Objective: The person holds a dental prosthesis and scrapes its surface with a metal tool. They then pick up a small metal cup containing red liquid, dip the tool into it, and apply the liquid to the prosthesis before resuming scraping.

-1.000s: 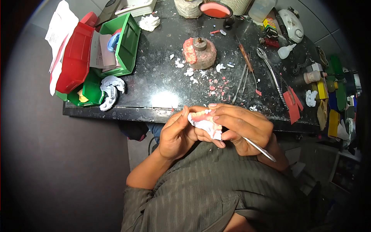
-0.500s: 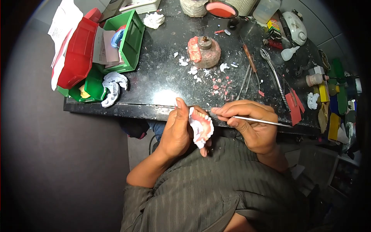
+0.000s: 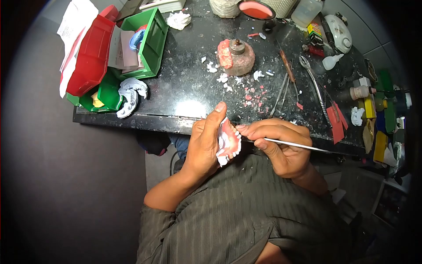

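A white dental model (image 3: 228, 141) with pink wax and a row of teeth is tilted in my left hand (image 3: 204, 143), whose thumb points up beside it. My right hand (image 3: 285, 145) is closed around a thin metal tool (image 3: 295, 144); its handle sticks out to the right. The fingertips of that hand are at the right edge of the model, by the teeth, and the tool's working tip is hidden there. Both hands are just in front of the table's front edge.
On the black table (image 3: 176, 57) stand a glass burner (image 3: 237, 57), a green bin (image 3: 154, 48) and a red bin (image 3: 90, 57). Wax crumbs, tweezers (image 3: 279, 94), a metal tool (image 3: 314, 83) and pink wax sheets (image 3: 336, 125) lie right of centre. A grey cast (image 3: 129, 97) is at left.
My left hand has turned the model so it looks narrower and slightly higher. My right hand has shifted a little left, closer against the teeth. The whole view has moved slightly.
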Tool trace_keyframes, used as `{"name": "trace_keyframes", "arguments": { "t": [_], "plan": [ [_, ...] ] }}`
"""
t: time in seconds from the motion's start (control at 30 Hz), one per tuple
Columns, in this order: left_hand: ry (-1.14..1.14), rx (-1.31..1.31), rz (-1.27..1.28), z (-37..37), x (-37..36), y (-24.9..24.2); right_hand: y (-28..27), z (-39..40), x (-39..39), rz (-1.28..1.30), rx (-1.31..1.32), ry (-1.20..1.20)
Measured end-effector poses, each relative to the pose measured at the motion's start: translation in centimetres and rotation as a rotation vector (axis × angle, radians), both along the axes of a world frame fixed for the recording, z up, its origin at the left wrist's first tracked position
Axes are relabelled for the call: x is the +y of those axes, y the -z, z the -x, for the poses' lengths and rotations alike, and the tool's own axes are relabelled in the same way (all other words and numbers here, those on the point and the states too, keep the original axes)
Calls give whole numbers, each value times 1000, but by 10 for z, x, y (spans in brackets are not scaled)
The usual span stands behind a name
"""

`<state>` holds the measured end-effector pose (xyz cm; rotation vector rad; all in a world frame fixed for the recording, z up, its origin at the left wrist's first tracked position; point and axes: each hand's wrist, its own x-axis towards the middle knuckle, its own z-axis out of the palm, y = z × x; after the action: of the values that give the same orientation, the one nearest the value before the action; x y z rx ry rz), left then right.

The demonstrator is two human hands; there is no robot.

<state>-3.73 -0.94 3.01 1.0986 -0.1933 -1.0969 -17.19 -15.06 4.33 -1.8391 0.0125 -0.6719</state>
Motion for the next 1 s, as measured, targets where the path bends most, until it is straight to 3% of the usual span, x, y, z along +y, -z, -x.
{"name": "trace_keyframes", "arguments": {
  "t": [0.37, 1.0],
  "plan": [
    [14, -25, -6, -1, -1, -2, -4, -4, -2, 118, 1, 3],
    [-13, 53, -14, -1, -2, -4, -3, -5, -6, 92, 17, -25]
  ]
}}
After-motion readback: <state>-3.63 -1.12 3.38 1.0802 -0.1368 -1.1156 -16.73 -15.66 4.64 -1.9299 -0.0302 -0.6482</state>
